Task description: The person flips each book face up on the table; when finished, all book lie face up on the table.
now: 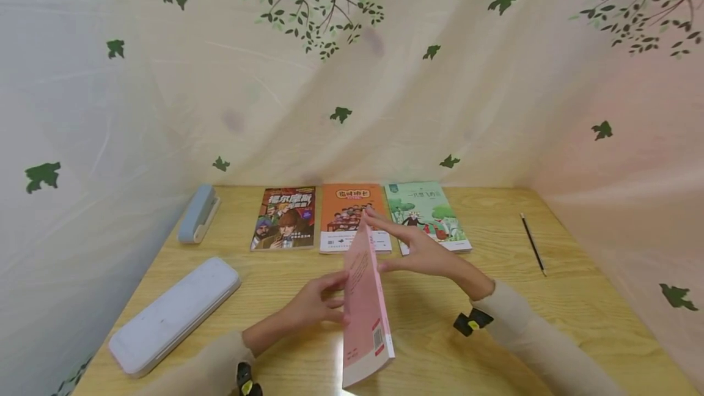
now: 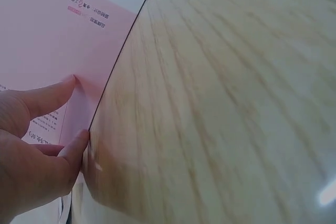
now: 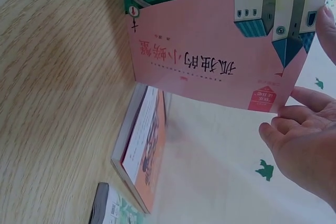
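A thin pink paperback book (image 1: 363, 316) stands tilted up on edge over the middle of the table, between both hands. Its back cover, with a barcode, faces left; the illustrated front cover (image 3: 184, 51) shows in the right wrist view. My left hand (image 1: 310, 304) holds it from the back-cover side. In the left wrist view that thumb presses the pink cover, and a fingertip meets the book's edge. At the far upper corner, my right hand (image 1: 420, 252) grips the book from the other side, fingers at the edge.
Behind lie a comic-style book (image 1: 283, 219), an orange book (image 1: 352, 200) and a green book (image 1: 426, 200) in a row. At left are a blue-grey stapler-like object (image 1: 197, 216) and a white case (image 1: 176, 313). A pencil (image 1: 532, 243) lies right; a patterned curtain (image 1: 341, 78) surrounds the table.
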`<act>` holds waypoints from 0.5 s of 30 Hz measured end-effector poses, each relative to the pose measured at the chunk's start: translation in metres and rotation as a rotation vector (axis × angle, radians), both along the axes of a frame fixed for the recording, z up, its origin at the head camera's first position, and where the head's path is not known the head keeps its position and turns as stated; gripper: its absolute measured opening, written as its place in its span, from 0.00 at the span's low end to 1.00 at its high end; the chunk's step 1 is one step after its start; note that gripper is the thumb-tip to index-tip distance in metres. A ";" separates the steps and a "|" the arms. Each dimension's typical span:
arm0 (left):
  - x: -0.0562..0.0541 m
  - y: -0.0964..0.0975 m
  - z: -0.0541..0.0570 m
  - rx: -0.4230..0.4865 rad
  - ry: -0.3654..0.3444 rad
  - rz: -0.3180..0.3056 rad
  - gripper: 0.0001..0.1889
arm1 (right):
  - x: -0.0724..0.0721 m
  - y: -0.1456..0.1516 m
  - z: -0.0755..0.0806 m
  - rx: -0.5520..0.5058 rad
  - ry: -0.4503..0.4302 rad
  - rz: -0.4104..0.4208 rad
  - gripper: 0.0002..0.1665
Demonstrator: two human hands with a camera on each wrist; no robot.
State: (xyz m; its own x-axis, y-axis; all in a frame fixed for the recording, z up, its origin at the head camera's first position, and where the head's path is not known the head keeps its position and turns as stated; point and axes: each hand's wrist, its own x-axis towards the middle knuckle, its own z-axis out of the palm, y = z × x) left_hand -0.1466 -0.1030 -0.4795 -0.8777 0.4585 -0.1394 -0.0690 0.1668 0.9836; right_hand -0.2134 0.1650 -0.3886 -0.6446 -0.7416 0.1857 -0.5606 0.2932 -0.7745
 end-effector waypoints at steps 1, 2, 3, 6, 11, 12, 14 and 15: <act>0.000 0.000 0.000 0.001 -0.001 -0.001 0.48 | 0.000 0.000 0.000 0.002 -0.003 -0.003 0.52; -0.001 0.001 0.000 -0.001 0.005 -0.006 0.48 | 0.000 -0.001 -0.001 0.004 -0.006 -0.005 0.52; -0.002 0.001 0.001 -0.001 0.010 -0.011 0.48 | 0.000 -0.001 -0.001 0.003 -0.009 -0.006 0.52; -0.005 0.000 0.004 -0.008 0.036 -0.035 0.48 | -0.001 -0.004 -0.001 -0.001 -0.005 -0.006 0.52; -0.007 0.000 0.017 -0.040 0.084 -0.056 0.46 | -0.001 -0.010 -0.001 -0.026 -0.003 0.010 0.52; -0.007 0.000 0.020 -0.043 0.096 -0.057 0.46 | 0.000 -0.012 0.000 -0.033 -0.009 0.012 0.52; -0.008 -0.001 0.028 -0.047 0.122 -0.068 0.44 | 0.000 -0.015 0.000 -0.051 -0.026 0.023 0.52; -0.008 -0.002 0.032 -0.041 0.136 -0.077 0.44 | 0.000 -0.016 0.000 -0.057 -0.028 0.023 0.51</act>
